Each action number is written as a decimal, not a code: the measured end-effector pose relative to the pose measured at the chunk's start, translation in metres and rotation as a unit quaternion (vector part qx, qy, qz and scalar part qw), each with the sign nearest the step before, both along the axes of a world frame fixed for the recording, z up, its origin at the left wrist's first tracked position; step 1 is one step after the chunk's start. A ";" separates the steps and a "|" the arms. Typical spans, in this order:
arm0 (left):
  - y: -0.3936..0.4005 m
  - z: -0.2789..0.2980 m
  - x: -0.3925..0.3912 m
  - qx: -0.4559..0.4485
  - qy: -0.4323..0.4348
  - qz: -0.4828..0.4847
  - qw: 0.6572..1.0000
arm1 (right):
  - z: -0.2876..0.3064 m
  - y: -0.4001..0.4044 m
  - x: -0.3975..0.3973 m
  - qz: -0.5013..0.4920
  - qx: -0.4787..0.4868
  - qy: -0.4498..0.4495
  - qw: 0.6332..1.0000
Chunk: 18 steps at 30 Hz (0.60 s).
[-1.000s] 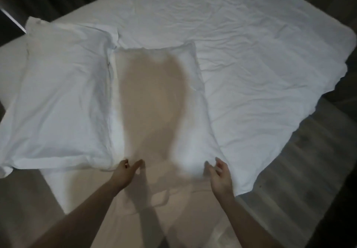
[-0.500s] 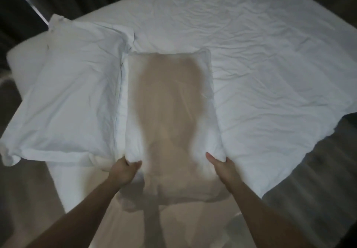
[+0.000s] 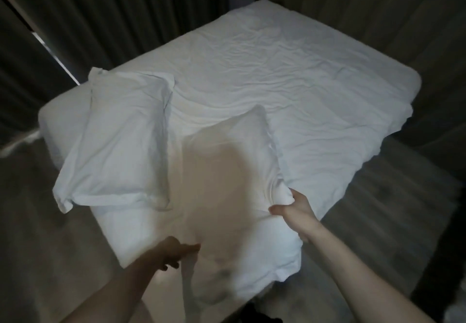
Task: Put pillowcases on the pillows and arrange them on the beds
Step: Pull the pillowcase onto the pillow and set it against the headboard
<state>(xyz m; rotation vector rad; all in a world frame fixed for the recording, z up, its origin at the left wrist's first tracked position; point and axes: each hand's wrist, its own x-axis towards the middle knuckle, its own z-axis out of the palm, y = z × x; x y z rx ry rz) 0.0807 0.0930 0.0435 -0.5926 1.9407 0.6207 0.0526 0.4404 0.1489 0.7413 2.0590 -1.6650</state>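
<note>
A white pillow (image 3: 234, 196) is lifted off the near corner of the bed, tilted toward me, with my shadow across its middle. My right hand (image 3: 293, 206) grips a bunched fold of its right edge. My left hand (image 3: 176, 252) is at its lower left edge, fingers pinching the fabric there; the shadow blurs the grip. A second white pillow in a flanged pillowcase (image 3: 121, 141) lies flat on the left side of the bed (image 3: 290, 75), overhanging the near edge.
The bed carries a wrinkled white sheet. Dark curtains (image 3: 106, 20) hang behind it, with a slit of light at the left. Wood-look floor (image 3: 393, 209) runs along the right and near left of the bed.
The pillow has been pulled toward me and raised off the bed. My right hand shifted up its right side and bunched the fabric. The camera has drawn back, showing more of the room.
</note>
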 end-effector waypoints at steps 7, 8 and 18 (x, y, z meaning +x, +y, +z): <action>0.008 0.097 -0.014 0.059 0.337 -0.165 0.925 | 0.056 -0.030 0.085 0.121 0.083 0.105 0.983; 0.013 0.112 -0.021 0.077 0.357 -0.191 0.911 | 0.062 -0.031 0.097 0.139 0.090 0.114 0.980; 0.076 0.172 -0.057 -0.047 0.448 -0.521 0.725 | 0.117 -0.020 0.176 0.197 0.174 0.193 0.945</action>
